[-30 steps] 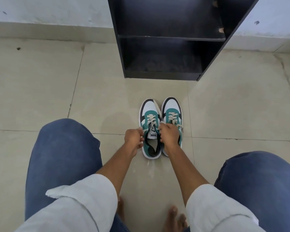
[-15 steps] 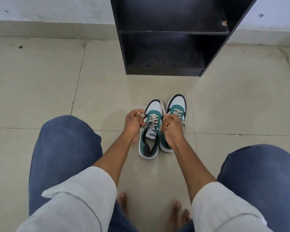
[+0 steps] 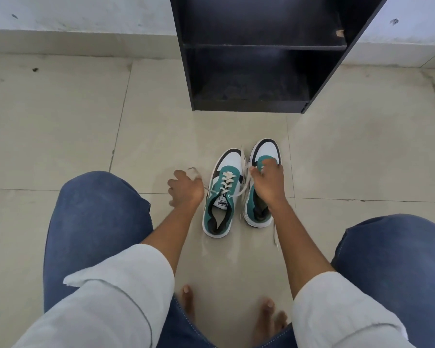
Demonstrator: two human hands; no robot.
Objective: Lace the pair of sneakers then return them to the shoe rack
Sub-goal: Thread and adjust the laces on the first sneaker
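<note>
Two green, white and black sneakers stand side by side on the tiled floor, toes pointing at the rack. The left sneaker (image 3: 224, 194) shows cream laces crossed over its tongue. My left hand (image 3: 185, 188) holds one lace end pulled out to the left of that shoe. My right hand (image 3: 266, 182) grips the other lace end and lies over the right sneaker (image 3: 264, 151), hiding its middle. A loose lace (image 3: 275, 234) trails on the floor beside my right forearm. The black shoe rack (image 3: 256, 71) stands just beyond the shoes.
Both my knees in blue jeans flank the shoes, and my bare toes (image 3: 189, 297) show at the bottom. A pale wall with a skirting runs behind the rack. Beige floor tiles stretch to either side.
Both hands have moved apart, drawing the left sneaker's lace ends outwards to left and right. The right hand now lies further forward over the right sneaker.
</note>
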